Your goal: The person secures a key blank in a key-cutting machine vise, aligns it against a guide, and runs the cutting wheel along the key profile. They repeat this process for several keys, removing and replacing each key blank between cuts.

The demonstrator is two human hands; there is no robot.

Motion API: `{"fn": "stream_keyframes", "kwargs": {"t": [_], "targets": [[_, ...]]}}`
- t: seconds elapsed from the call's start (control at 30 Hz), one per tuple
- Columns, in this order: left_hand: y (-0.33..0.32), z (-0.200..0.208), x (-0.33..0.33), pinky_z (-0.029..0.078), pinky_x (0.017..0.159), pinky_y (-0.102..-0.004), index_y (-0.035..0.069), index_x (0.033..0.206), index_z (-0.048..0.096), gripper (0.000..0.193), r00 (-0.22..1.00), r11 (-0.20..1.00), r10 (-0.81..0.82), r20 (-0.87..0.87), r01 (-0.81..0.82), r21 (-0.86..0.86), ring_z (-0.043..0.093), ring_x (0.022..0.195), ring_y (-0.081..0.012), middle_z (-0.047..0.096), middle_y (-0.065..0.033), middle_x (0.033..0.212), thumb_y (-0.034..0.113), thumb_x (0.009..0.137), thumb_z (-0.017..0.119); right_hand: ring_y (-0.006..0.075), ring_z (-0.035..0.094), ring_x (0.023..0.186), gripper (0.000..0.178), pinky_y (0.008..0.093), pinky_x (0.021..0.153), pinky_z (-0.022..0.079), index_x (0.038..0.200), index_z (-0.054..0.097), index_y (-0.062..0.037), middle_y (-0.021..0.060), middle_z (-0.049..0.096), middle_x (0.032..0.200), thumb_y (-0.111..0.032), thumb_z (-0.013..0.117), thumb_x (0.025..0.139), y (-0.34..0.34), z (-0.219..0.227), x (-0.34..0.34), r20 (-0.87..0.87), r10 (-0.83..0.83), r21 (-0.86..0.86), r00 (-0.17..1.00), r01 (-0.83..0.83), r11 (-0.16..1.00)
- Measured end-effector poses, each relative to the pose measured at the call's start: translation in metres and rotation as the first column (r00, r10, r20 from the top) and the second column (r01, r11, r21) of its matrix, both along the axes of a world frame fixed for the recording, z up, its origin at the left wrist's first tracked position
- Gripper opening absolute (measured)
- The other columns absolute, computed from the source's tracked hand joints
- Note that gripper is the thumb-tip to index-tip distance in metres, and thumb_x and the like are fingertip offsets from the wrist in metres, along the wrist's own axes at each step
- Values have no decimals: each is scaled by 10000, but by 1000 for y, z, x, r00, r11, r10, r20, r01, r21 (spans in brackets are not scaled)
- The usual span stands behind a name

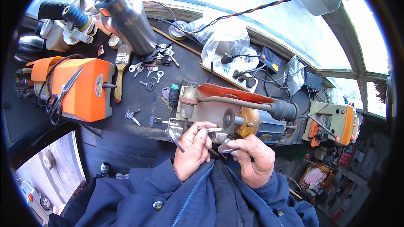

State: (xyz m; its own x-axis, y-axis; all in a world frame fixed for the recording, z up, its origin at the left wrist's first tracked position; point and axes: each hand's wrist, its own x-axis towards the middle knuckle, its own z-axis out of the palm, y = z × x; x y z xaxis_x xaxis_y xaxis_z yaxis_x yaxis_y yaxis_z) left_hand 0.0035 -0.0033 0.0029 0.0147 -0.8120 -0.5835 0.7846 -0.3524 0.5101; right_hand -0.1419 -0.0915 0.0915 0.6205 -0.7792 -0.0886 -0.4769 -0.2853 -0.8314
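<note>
My left hand [193,148] is closed, with a small silver key [214,129] pinched between thumb and fingers. Its blade sticks out to the right. Close by, my right hand [254,159] pinches a dark, flat, rounded metal piece [226,148]; whether this is fixed to the machine I cannot tell. Both hands are at the near edge of a key-cutting machine [261,125], which has a blue motor, a yellow housing and a round wheel [228,119]. A curved metal lever [176,140] is beside my left hand. Another key [158,121] with a dark head sits at the machine's left clamp.
Loose keys [160,75] lie scattered on the dark bench [126,90]. An orange machine [80,89] with scissors [67,90] on it stands left. Behind are a brush [122,63], a steel bottle [131,27] and a power strip [229,75]. Another machine [332,122] stands right.
</note>
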Motion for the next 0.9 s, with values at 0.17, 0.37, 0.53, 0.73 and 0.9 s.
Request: {"fn": "stream_keyframes", "kwargs": {"t": [0.17, 0.37, 0.53, 0.73, 0.9], "targets": [[-2, 3, 1, 436, 491, -215, 55, 1271, 522, 265, 1000, 1000, 17, -26, -17, 25, 426, 470, -48, 537, -24, 810, 208, 1080, 420, 166, 646, 679, 342, 279, 611, 522, 1048, 656, -29, 75, 597, 817, -109, 844, 774, -9, 7, 3, -13, 65, 62, 998, -65, 996], [-3, 6, -7, 334, 462, -184, 39, 1252, 559, 244, 979, 996, 21, 203, -39, 85, 385, 481, -25, 537, 7, 748, 144, 1068, 438, 167, 649, 677, 314, 279, 613, 525, 1031, 655, -34, 80, 597, 823, -74, 828, 771, -10, 12, 9, -58, 55, 90, 997, -49, 995], [-6, 4, -8, 285, 452, -179, 39, 1239, 582, 241, 964, 996, 1, 267, -26, 91, 335, 486, -11, 536, 23, 746, 136, 1064, 446, 169, 650, 680, 312, 283, 623, 527, 1037, 651, -35, 81, 598, 830, -66, 819, 776, -10, 14, 9, -63, 57, 108, 996, -50, 993], [-5, 10, -3, 298, 464, -182, 58, 1250, 554, 243, 987, 993, 29, 157, -46, 108, 337, 496, -11, 528, 19, 737, 179, 1069, 446, 166, 663, 687, 318, 276, 630, 538, 1053, 638, -21, 89, 605, 857, -54, 808, 787, -6, 12, 9, -53, 34, 121, 998, -27, 992], [-8, 11, -2, 292, 457, -188, 63, 1246, 547, 253, 992, 994, 10, 127, -24, 107, 325, 489, -16, 503, 22, 707, 216, 1066, 456, 162, 678, 707, 319, 268, 639, 544, 1069, 631, -7, 92, 610, 870, -38, 795, 797, -5, 12, 10, -37, 27, 128, 999, -22, 992]]}}
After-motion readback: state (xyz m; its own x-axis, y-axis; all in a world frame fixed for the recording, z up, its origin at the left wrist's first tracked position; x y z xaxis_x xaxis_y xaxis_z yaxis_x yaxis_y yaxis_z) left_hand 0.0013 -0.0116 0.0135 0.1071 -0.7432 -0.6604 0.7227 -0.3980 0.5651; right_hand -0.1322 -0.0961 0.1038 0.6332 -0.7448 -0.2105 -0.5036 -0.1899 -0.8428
